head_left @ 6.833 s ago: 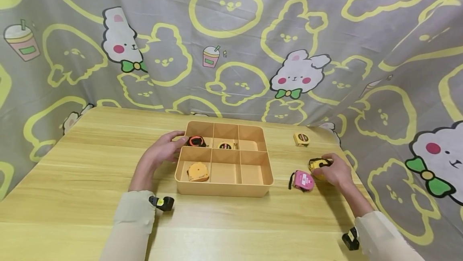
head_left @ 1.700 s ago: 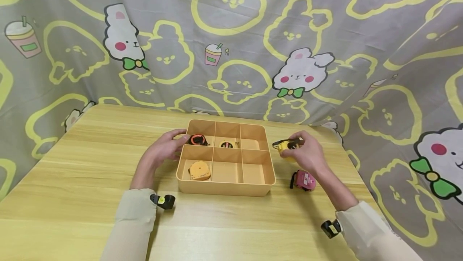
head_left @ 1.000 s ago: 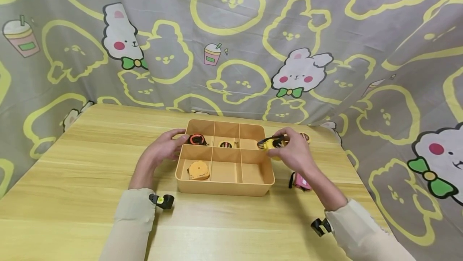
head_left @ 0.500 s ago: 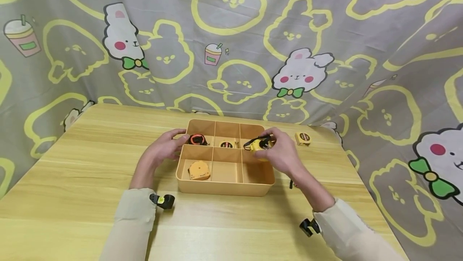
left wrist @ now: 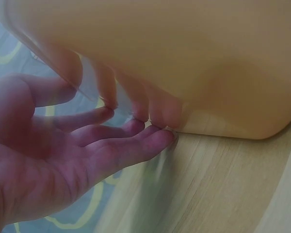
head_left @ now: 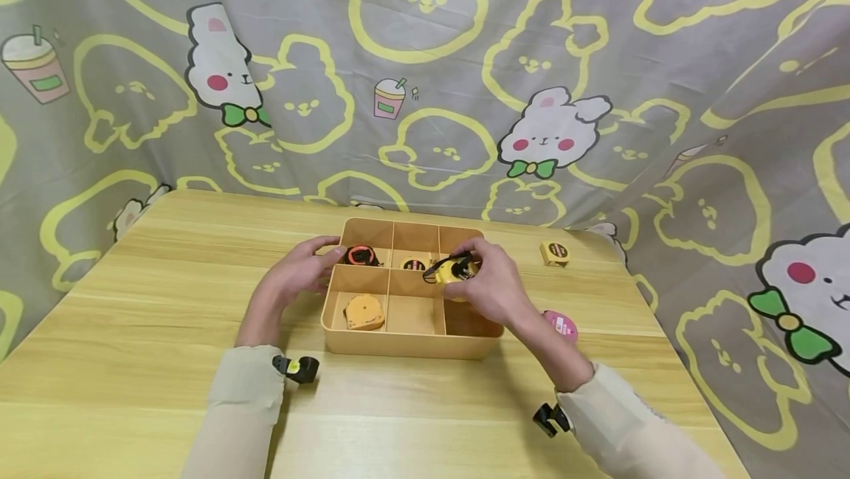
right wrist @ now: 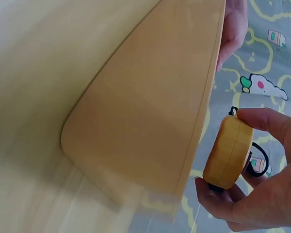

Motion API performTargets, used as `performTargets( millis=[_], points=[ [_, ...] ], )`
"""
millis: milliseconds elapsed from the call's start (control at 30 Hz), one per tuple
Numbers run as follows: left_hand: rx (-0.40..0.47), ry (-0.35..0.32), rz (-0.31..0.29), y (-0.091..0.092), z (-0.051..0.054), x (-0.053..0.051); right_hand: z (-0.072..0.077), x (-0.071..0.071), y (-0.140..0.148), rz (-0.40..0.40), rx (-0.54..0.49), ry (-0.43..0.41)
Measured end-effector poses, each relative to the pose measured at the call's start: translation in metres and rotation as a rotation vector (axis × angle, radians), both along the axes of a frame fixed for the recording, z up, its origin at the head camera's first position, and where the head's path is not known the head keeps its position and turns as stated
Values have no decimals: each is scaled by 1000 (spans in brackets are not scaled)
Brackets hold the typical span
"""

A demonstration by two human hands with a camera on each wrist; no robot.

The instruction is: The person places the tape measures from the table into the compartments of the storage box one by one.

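Note:
My right hand (head_left: 494,283) pinches a yellow tape measure (head_left: 446,273) with a black strap above the right part of the tan divided box (head_left: 412,346). In the right wrist view the tape measure (right wrist: 229,153) is held between thumb and fingers, over the box's rim. My left hand (head_left: 300,269) is at the box's left side; in the left wrist view its extended fingertips touch the outer wall (left wrist: 223,73). Inside the box are a black-and-red tape measure (head_left: 361,256) at back left, a yellow one (head_left: 415,264) at back middle and an orange-yellow one (head_left: 364,312) at front left.
A small yellow tape measure (head_left: 554,253) lies on the wooden table (head_left: 372,420) to the right of the box. Nearer, a pink tape measure (head_left: 561,325) is partly hidden by my right forearm. A patterned curtain (head_left: 425,95) hangs behind the table.
My right hand picked up the strapped yellow tape measure from the right of the table and has carried it left, over the box. The left hand stays at the box's left side.

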State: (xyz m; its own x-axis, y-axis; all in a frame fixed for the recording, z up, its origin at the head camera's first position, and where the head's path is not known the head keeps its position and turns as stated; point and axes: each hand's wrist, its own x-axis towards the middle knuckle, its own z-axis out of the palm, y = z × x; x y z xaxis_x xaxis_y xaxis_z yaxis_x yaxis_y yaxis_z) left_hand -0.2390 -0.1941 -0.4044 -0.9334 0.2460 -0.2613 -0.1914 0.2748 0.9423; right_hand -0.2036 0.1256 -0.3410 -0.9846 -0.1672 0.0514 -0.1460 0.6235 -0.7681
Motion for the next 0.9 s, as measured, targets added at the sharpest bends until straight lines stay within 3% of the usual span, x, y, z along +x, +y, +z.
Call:
performTargets(
  millis=[900],
  points=[
    [-22,8,-2,0,1,1,-10,10,-30,35,63,72]
  ],
)
